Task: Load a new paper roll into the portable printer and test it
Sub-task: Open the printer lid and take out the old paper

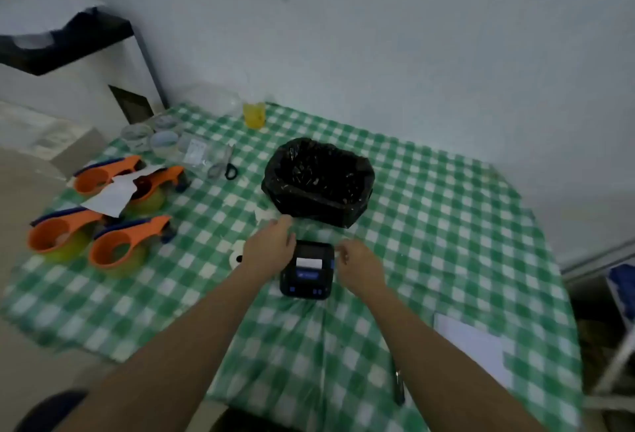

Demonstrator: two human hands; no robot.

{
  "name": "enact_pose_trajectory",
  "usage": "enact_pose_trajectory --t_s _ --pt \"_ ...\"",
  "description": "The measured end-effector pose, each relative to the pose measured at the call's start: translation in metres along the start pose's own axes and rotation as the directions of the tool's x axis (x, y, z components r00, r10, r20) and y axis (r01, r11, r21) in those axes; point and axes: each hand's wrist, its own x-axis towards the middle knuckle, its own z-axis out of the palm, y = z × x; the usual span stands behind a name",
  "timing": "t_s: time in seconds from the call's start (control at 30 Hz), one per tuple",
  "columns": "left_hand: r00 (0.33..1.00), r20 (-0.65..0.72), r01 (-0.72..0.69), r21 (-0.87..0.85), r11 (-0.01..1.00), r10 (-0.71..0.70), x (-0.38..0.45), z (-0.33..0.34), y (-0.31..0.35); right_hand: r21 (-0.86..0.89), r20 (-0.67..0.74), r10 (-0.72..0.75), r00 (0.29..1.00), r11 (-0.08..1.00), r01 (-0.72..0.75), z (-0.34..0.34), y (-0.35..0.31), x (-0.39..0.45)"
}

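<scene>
A small black portable printer point(307, 270) lies flat on the green checked tablecloth point(429, 225), lid down, with a white strip of paper showing at its slot. My left hand point(271, 248) rests against the printer's left side, fingers curled around its top corner. Just right of the printer, my right hand point(360, 265) has its fingers bent beside the right edge; whether it grips the printer is unclear in the blur. A white paper roll point(237, 256) lies on the cloth to the left, partly hidden behind my left wrist.
A bin lined with a black bag point(318, 181) stands just behind the printer. Several orange tape dispensers point(103, 222) sit at the left, with scissors point(226, 165), glass jars point(151, 138) and a yellow cup point(254, 115) behind. White paper point(470, 342) and a pen point(398, 385) lie near right.
</scene>
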Motion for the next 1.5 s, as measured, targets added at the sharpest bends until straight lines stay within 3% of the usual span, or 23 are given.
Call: enact_pose_trajectory --t_s 0.2,0.5,0.7,0.87,1.13,1.5 --pt "0.98 0.114 0.165 -0.04 0.985 -0.16 -0.015 0.044 -0.02 0.022 0.089 0.09 0.992 0.996 -0.092 0.027 0.025 0.005" --pt "0.957 0.201 0.237 -0.118 0.964 -0.21 -0.023 0.067 -0.029 0.213 0.17 0.201 0.965 0.948 -0.235 0.037 0.033 0.033" --pt "0.946 0.235 0.259 -0.128 0.957 -0.224 -0.02 0.066 -0.026 0.358 0.381 0.354 0.854 0.795 -0.489 0.016 0.031 0.052" --pt "0.937 0.262 0.271 -0.127 0.954 -0.231 -0.015 0.061 -0.03 0.406 0.478 0.403 0.78 0.686 -0.604 0.014 0.028 0.063" --pt "0.916 0.326 0.282 -0.107 0.953 -0.234 -0.007 0.057 -0.036 0.452 0.496 0.452 0.741 0.595 -0.665 0.019 0.028 0.064" --pt "0.916 0.324 0.271 -0.069 0.96 -0.235 0.004 0.057 -0.043 0.4 0.482 0.48 0.733 0.624 -0.671 0.013 0.022 0.067"
